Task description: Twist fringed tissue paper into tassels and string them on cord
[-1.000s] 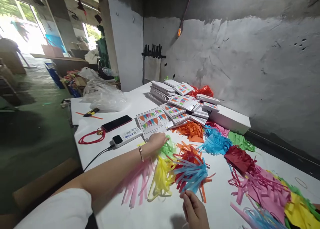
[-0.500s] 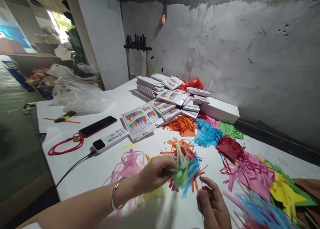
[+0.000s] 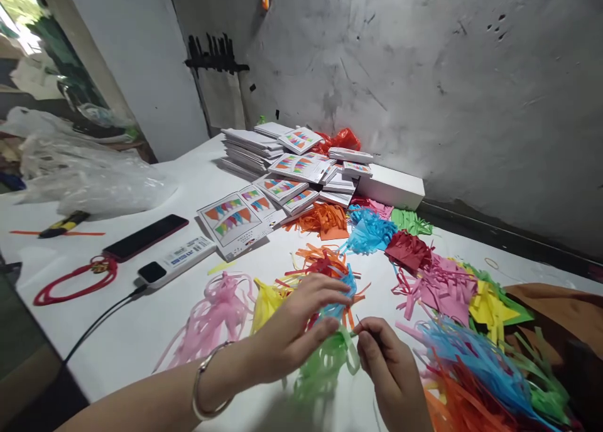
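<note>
My left hand (image 3: 306, 325), with a silver bangle at its wrist, is open, fingers stretched out above a green paper tassel (image 3: 320, 366). The tassel's strips are blurred and part of it lies under the hand. My right hand (image 3: 389, 356) is pinched around a thin needle (image 3: 358, 319) whose tip points up, and the top of the green tassel is close by its fingertips. Beyond my left hand lie a blue tassel (image 3: 340, 306) and orange tassel strips (image 3: 325, 256). A yellow tassel (image 3: 267, 303) and a pink tassel (image 3: 219, 316) lie to the left.
Fringed paper piles, among them a blue pile (image 3: 372, 229) and a pink pile (image 3: 447, 281), run along the right. Printed cards (image 3: 240, 221) and a white box (image 3: 396, 184) stand at the back. A phone (image 3: 146, 237), power bank (image 3: 176, 262) and cutter knife (image 3: 65, 223) lie left.
My left hand has let go of the green tassel and its fingers have spread. The tassel is now lower, near my right hand's fingertips. The view has shifted to the right.
</note>
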A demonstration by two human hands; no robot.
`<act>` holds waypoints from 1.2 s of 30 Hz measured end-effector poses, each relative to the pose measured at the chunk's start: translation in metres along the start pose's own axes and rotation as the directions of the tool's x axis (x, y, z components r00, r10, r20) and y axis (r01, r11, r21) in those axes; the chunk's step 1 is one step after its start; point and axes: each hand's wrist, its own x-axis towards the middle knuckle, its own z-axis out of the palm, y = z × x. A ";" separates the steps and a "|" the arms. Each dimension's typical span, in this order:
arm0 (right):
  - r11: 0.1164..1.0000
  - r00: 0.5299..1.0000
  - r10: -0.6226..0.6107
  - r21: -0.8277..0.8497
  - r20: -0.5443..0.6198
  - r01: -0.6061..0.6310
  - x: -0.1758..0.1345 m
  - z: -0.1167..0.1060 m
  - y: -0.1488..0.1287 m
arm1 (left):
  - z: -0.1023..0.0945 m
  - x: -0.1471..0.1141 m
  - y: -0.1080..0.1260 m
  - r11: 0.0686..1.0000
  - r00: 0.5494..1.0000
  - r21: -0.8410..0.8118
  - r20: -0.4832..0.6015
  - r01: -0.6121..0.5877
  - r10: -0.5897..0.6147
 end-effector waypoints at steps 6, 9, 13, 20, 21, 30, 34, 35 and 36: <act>0.980 0.993 0.045 0.195 -0.108 -0.023 0.002 -0.022 0.008 | 0.040 0.015 -0.010 0.924 0.950 -0.247 0.184 0.292 -0.251; 0.998 0.984 0.035 0.049 -0.177 -0.027 0.004 -0.032 0.009 | 0.049 0.017 -0.017 0.756 0.912 -0.514 0.171 0.405 -0.372; 0.977 0.986 0.024 -0.203 -0.167 -0.059 0.000 -0.022 0.004 | 0.054 0.017 -0.024 0.553 0.849 -0.688 0.180 0.469 -0.496; 0.939 0.984 -0.055 -0.343 -0.168 -0.006 -0.003 -0.012 0.005 | 0.058 0.014 -0.031 0.428 0.811 -0.761 0.214 0.488 -0.545; 0.934 0.985 -0.062 -0.357 -0.164 -0.001 -0.002 -0.014 0.007 | 0.059 0.015 -0.031 0.373 0.799 -0.786 0.238 0.492 -0.553; 0.946 0.983 -0.088 -0.321 -0.158 0.033 -0.002 -0.016 0.008 | 0.058 0.018 -0.034 0.118 0.745 -0.843 0.387 0.524 -0.543; 0.946 0.986 -0.080 -0.322 -0.150 0.028 -0.003 -0.017 0.005 | 0.058 0.017 -0.034 0.109 0.752 -0.842 0.403 0.528 -0.522; 0.945 0.986 -0.074 -0.326 -0.147 0.023 -0.003 -0.017 0.004 | 0.058 0.017 -0.033 0.113 0.755 -0.843 0.402 0.527 -0.518; 0.944 0.987 -0.068 -0.330 -0.146 0.016 -0.003 -0.018 0.004 | 0.058 0.017 -0.033 0.120 0.758 -0.842 0.400 0.526 -0.514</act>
